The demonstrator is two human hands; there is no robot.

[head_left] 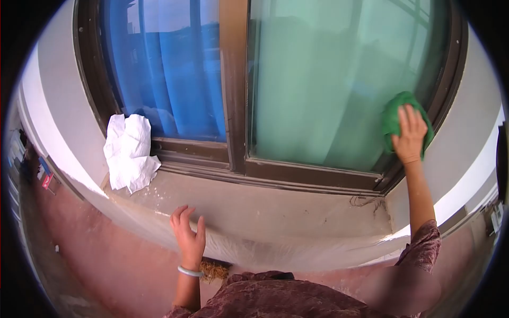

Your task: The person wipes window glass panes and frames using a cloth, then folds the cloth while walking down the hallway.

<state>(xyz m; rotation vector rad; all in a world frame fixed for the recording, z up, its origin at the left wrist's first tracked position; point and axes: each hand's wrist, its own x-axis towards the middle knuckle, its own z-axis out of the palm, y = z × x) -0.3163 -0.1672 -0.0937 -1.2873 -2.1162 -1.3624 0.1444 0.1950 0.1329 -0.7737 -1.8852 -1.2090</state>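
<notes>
My right hand (410, 135) presses a bunched green cloth (392, 117) against the lower right of the green-looking window pane (318, 85), close to the brown frame. The cloth spreads out around my fingers on both sides. My left hand (189, 233) hangs just in front of the window sill's edge, fingers apart and holding nothing. Farther left, a crumpled white sheet (130, 153), paper or cloth, leans in the corner of the sill (254, 206) against the frame.
A brown window frame (234, 106) divides the green pane from one with a blue curtain (185, 79) behind it. Small white bits and dark thread-like debris (366, 201) lie on the sill. Below is a reddish floor (101, 244), with dry straw-like bristles (213, 270) near my left wrist.
</notes>
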